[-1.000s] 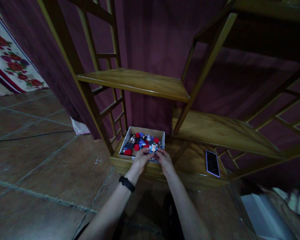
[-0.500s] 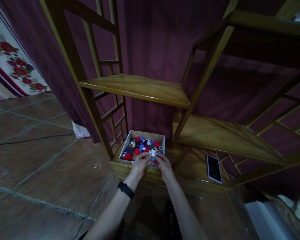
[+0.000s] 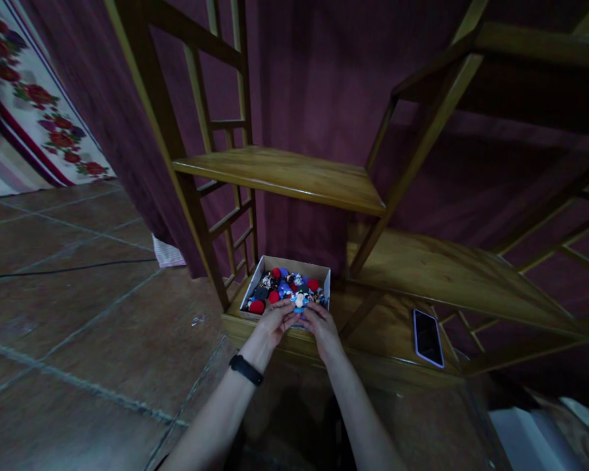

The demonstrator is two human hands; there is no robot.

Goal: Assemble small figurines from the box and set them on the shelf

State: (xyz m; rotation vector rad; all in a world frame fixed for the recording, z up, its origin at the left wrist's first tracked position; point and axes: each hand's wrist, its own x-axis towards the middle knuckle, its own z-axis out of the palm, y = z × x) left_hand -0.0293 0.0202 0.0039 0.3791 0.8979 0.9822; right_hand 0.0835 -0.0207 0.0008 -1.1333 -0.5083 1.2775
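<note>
A small blue and white figurine (image 3: 300, 300) is held between my two hands, above the front edge of a cardboard box (image 3: 306, 265). My left hand (image 3: 275, 320) grips it from the left, a black band on that wrist. From the right, the fingers of my right hand (image 3: 320, 325) close on its other side. Inside the box lie several small figurines in red, blue, purple and black, among them one with a round red part (image 3: 256, 307) at the front left. My hands hide part of the box's front wall.
The box stands on the bottom board of a wooden shelf unit (image 3: 279, 173). A phone with a purple edge (image 3: 428, 338) lies to the right on the same board. Slanted posts and higher boards rise around it, before a dark red curtain (image 3: 314, 85).
The view has shifted slightly, so the shelf and box appear a little further right. Both hands still hold the figurine, which is turned slightly.
</note>
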